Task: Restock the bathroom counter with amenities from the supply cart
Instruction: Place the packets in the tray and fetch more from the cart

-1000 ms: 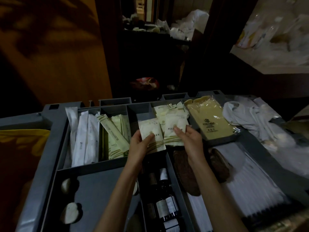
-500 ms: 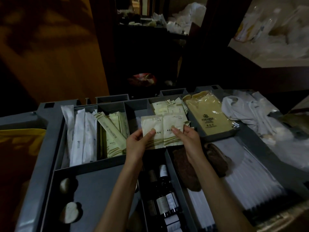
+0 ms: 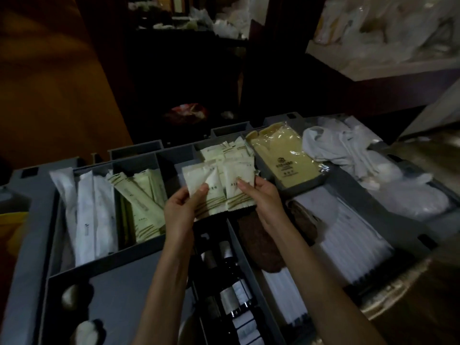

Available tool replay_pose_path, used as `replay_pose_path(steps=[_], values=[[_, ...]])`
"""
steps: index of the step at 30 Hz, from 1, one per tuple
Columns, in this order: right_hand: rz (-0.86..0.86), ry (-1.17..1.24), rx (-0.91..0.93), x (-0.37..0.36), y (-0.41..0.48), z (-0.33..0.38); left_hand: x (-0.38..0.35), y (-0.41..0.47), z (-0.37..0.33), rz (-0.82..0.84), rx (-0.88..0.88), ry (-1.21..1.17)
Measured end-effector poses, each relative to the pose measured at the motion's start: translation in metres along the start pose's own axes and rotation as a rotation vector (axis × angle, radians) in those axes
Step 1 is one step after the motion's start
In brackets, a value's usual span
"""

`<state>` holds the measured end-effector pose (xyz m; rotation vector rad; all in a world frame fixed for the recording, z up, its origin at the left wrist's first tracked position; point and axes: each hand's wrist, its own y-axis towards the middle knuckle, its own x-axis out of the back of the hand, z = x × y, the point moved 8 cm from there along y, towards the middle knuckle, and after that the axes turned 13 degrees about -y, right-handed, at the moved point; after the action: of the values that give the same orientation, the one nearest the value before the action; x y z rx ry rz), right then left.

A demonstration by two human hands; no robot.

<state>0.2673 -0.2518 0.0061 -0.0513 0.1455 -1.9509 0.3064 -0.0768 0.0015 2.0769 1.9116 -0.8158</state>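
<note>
Head view: left grip (image 3: 179, 209) pinches cream sachet (image 3: 196, 176); right grip (image 3: 261, 198) pinches second sachet (image 3: 234, 198), side by side, above grey cart tray (image 3: 139, 253).

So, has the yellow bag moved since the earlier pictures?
No. The yellow bag lies in the same cart compartment, right of the packet stack; only the camera shifted.

Dim, grainy wide-angle view; blurred, bowed edges.

Matt, papery on the cream sachets (image 3: 240, 171). Glossy, crinkled clear plastic round the yellow pack (image 3: 286, 155). Smooth matt grey plastic for the cart tray (image 3: 119, 290).
</note>
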Motion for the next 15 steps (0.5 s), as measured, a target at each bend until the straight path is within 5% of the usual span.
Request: replay_pose_path(steps=[5, 15], values=[[-0.074, -0.004, 0.034, 0.06, -0.022, 0.036, -0.079, -0.019, 0.0, 0.176, -0.018, -0.003], [-0.787, 0.111, 0.071, 0.278, -0.231, 0.049, -0.276, -0.184, 0.133, 0.729, 0.34, 0.081]])
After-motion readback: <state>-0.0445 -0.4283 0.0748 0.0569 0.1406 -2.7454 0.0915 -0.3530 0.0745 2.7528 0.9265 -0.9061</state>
